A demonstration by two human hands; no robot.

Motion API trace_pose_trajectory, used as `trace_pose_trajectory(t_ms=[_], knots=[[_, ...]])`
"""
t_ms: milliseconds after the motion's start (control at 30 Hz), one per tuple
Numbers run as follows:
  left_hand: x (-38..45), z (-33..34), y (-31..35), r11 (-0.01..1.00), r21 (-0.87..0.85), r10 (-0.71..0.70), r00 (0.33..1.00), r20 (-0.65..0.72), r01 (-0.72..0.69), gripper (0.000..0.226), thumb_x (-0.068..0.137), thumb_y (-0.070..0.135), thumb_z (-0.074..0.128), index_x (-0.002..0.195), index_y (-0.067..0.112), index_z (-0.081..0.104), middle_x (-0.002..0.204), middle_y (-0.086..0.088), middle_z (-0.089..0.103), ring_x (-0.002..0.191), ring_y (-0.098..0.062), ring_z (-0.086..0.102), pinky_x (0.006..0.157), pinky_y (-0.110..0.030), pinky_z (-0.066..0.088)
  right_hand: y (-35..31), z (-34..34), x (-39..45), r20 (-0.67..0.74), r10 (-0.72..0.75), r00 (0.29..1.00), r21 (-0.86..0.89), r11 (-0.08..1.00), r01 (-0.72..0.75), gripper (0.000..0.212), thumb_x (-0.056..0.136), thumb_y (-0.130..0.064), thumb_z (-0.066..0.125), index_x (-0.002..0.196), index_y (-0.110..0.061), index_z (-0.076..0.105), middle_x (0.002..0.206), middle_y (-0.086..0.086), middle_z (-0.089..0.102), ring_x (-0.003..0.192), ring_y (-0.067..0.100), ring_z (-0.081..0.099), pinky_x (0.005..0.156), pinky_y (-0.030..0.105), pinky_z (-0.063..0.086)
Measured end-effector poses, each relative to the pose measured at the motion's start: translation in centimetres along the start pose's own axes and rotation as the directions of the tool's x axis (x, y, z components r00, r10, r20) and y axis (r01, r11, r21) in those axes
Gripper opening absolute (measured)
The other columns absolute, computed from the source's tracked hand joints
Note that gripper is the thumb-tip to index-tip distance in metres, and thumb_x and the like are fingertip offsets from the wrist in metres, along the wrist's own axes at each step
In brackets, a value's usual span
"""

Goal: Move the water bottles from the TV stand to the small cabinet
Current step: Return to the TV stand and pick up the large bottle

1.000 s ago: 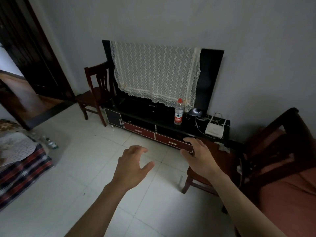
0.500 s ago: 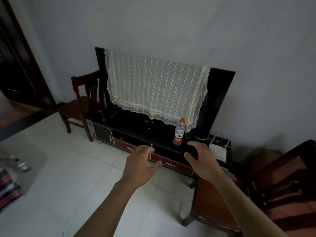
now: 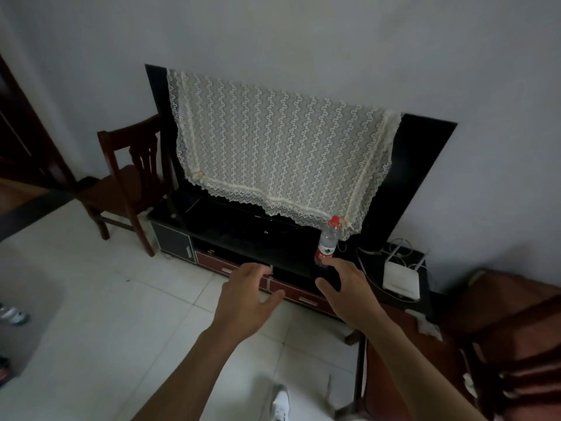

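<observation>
A clear water bottle (image 3: 328, 242) with a red cap and red label stands upright on the black TV stand (image 3: 243, 238), in front of the lace-covered TV. My right hand (image 3: 349, 293) reaches toward it with relaxed fingers, its fingertips just below the bottle's base, holding nothing. My left hand (image 3: 246, 299) hovers to the left over the stand's front edge, fingers loosely curved and empty. Another bottle (image 3: 13, 314) lies at the far left edge on a glass surface.
A white router (image 3: 400, 281) with cables sits on the stand's right end. A dark wooden chair (image 3: 130, 183) stands left of the stand; a wooden stool (image 3: 403, 360) and armchair (image 3: 516, 329) crowd the right. Pale floor tiles lie in front.
I have come closer to the TV stand. Both hands have moved forward, and the right hand now nearly reaches the bottle.
</observation>
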State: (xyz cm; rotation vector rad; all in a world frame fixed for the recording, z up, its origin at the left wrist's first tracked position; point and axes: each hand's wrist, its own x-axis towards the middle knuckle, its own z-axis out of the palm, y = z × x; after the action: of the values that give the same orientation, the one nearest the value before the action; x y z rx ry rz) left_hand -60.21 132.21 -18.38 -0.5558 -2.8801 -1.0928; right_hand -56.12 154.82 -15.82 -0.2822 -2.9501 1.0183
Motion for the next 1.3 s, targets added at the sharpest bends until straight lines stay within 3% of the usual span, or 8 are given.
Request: trace_pose_trajectory(t_ms=[367,567,700,833,1067,1300], knots=[[19.9,1.8,2.2,0.994,0.089,0.051,0.992,0.118,-0.061,0.062,0.080,0.061,0.057,0.132,0.026,0.055,0.133,0.006,0.053,0.120,-0.018,0.048,0.100,-0.043,0.046,4.8,-3.5,16.6,-0.114,0.070,0.991,0.069,0.996,-0.062,0.051,0.092,-0.050,0.054,0.138,-0.031,0.045,0.141,-0.002,0.049,0.130,0.025,0.043,0.105,0.049,0.040],[27.7,5.8,4.0,0.984,0.091,0.134,0.967,0.216,-0.156,0.056,0.086,0.058,0.065,0.132,0.026,0.055,0.134,0.005,0.054,0.120,-0.019,0.050,0.097,-0.042,0.048,8.5,-5.5,20.5,-0.161,0.157,0.974,0.087,0.986,-0.144,0.046,0.094,-0.047,0.054,0.136,-0.031,0.046,0.138,-0.002,0.050,0.129,0.024,0.044,0.104,0.043,0.039],[32.0,9.0,5.9,0.962,0.053,0.243,0.925,0.293,-0.269,0.054,0.088,0.055,0.065,0.133,0.028,0.053,0.135,0.005,0.052,0.126,-0.018,0.046,0.103,-0.042,0.044,10.7,-6.8,22.3,-0.209,0.271,0.940,0.106,0.961,-0.254,0.051,0.093,-0.047,0.055,0.139,-0.028,0.044,0.142,0.000,0.048,0.131,0.024,0.044,0.106,0.049,0.039],[36.1,11.5,6.0,0.946,0.002,0.301,0.882,0.363,-0.323,0.050,0.089,0.055,0.064,0.130,0.031,0.052,0.132,0.006,0.053,0.125,-0.019,0.048,0.102,-0.043,0.045,12.6,-7.3,24.2,-0.239,0.364,0.900,0.091,0.931,-0.352,0.052,0.093,-0.046,0.056,0.140,-0.025,0.045,0.142,0.000,0.049,0.131,0.023,0.044,0.105,0.042,0.040],[44.3,14.2,2.3,0.924,-0.036,0.348,0.798,0.493,-0.381,0.050,0.088,0.059,0.064,0.127,0.029,0.055,0.126,0.005,0.055,0.118,-0.017,0.049,0.097,-0.038,0.046,12.8,-5.8,29.6,-0.235,0.520,0.821,0.108,0.854,-0.509,0.051,0.092,-0.046,0.057,0.138,-0.027,0.045,0.141,0.001,0.049,0.127,0.025,0.046,0.104,0.047,0.041],[53.5,16.8,-1.4,0.900,-0.065,0.380,0.701,0.604,-0.431,0.060,0.088,0.063,0.060,0.136,0.028,0.052,0.134,0.003,0.054,0.123,-0.021,0.048,0.101,-0.043,0.045,11.8,-3.7,36.0,-0.234,0.651,0.722,0.120,0.756,-0.644,0.049,0.092,-0.044,0.058,0.137,-0.028,0.045,0.140,0.002,0.049,0.126,0.026,0.046,0.103,0.045,0.042]])
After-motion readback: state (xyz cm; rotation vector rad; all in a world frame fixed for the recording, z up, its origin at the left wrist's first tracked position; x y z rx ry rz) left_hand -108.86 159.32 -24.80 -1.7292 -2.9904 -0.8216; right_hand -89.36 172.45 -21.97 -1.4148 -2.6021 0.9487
